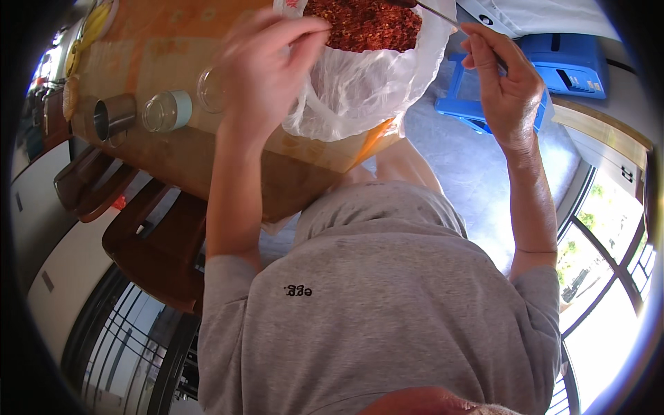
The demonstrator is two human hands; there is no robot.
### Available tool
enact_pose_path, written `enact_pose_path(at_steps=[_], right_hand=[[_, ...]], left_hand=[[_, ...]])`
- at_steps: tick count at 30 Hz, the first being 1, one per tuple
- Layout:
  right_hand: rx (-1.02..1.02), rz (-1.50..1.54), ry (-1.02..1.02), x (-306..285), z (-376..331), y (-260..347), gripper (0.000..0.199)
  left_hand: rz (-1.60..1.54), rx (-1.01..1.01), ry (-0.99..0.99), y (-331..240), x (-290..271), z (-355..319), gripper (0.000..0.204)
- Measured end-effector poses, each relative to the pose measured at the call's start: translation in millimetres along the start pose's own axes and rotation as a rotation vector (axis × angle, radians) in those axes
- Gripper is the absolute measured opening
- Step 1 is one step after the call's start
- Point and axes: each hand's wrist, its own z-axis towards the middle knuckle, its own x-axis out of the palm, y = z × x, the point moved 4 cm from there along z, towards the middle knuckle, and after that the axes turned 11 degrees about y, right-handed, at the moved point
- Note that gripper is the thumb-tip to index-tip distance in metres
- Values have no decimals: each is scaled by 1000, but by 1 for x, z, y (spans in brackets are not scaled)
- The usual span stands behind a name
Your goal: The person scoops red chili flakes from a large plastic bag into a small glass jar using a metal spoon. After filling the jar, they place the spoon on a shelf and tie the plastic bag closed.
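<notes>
A white translucent plastic bag (360,104) sits open at the table's edge, holding a mass of red chili flakes (373,28). My left hand (266,79), partly smeared by motion, is over the bag's left side. Its thumb and forefinger come together at the edge of the flakes; what they pinch, if anything, I cannot make out. On the other side, my right hand (508,86) grips the thin handle of a long utensil (437,12), likely a spoon. The handle slants over the bag's right rim, and its dark far end meets the flakes at the top border, partly cut off.
On the wooden table (173,155) left of the bag stand a metal cup (115,117), a glass jar (166,111) with a pale band and a clear round glass piece (209,90). Wooden chairs (155,242) stand along the left. A blue plastic stool (460,104) is at the right.
</notes>
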Motion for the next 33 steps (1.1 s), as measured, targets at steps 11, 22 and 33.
enact_pose_path(at_steps=[11,22,33], right_hand=[[36,34,1,-2,-2,-6,18],[-3,1,18,-5,3,-10,18],[39,49,29,-4,1,-8,19]], left_hand=[[329,174,516,13,86,73,10],[266,117,485,19,81,74,9],[196,53,419,21,64,62,9]])
